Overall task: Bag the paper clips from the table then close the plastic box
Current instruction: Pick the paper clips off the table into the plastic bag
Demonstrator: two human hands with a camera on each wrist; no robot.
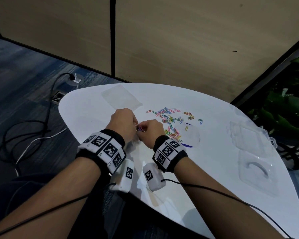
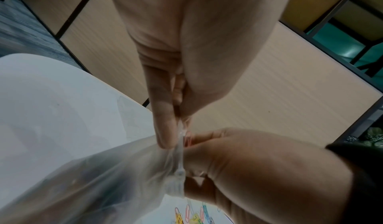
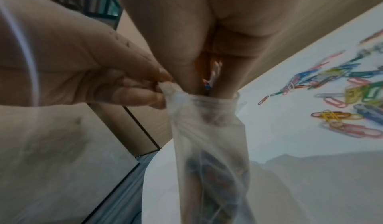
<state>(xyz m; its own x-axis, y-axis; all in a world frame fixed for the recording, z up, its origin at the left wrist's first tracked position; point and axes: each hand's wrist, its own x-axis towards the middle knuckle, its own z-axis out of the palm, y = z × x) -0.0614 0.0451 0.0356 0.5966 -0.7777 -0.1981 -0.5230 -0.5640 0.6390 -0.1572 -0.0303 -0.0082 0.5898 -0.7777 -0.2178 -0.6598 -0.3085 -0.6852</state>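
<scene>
Fingers (image 3: 145, 96) over white table (image 1: 214, 169), beige partitions (image 1: 179, 40).

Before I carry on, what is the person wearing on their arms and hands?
Both forearms are bare, no sleeves or gloves. Each wrist has a black band ringed by white blocks printed with black square markers. A white box with the same kind of marker hangs under the left wrist and the right wrist, and a thin black cable trails back from each along the arm.
</scene>
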